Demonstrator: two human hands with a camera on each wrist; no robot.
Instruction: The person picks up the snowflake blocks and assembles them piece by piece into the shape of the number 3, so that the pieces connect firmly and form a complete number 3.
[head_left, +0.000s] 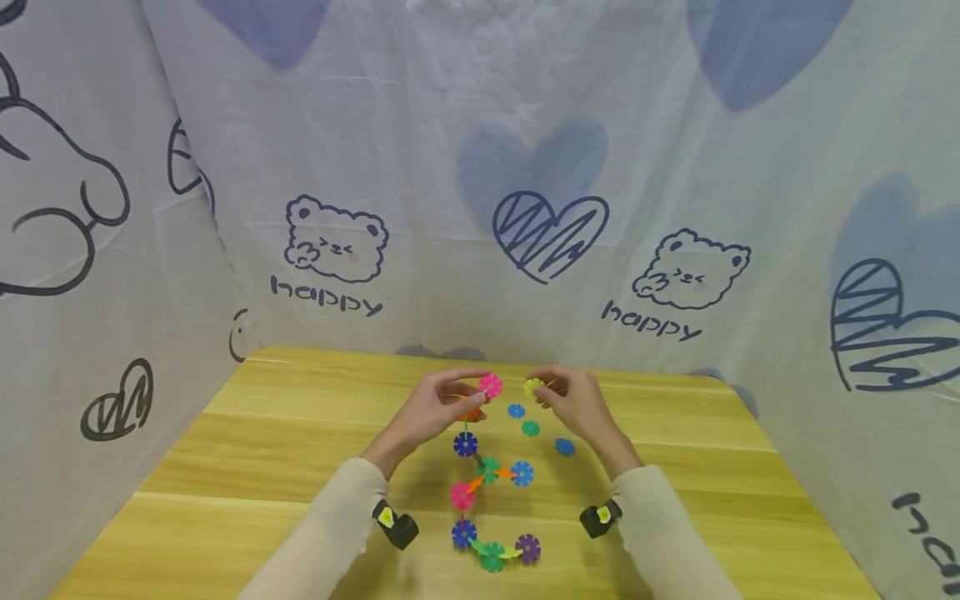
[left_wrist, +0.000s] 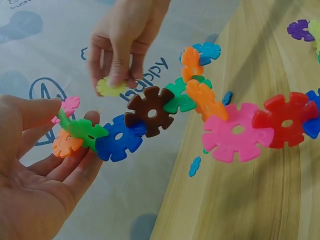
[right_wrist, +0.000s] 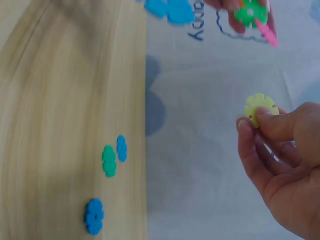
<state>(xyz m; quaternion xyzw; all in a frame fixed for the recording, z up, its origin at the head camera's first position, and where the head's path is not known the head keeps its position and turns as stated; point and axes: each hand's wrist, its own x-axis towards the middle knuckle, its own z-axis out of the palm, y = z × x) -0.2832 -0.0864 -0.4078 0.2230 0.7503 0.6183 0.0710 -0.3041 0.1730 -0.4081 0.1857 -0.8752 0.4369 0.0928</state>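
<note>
A chain of interlocking notched plastic discs hangs from my left hand (head_left: 438, 404), which grips its upper end. There a pink disc (head_left: 491, 386), a green disc (left_wrist: 87, 132) and an orange disc (left_wrist: 66, 143) sit among the fingers. Below them the chain runs through blue, brown (left_wrist: 149, 111), green and pink discs, with an orange and light-blue side branch (head_left: 522, 473). A purple disc (head_left: 528, 548) ends it nearest me. My right hand (head_left: 576, 402) pinches a single yellow disc (right_wrist: 260, 107) between thumb and fingers, a short gap to the right of the pink one.
On the wooden table (head_left: 300, 467) loose discs lie below the right hand: a small blue disc (head_left: 516, 411), a green disc (head_left: 531, 427) and another blue disc (head_left: 565, 447). A printed white cloth (head_left: 450, 275) hangs behind the table and along both sides.
</note>
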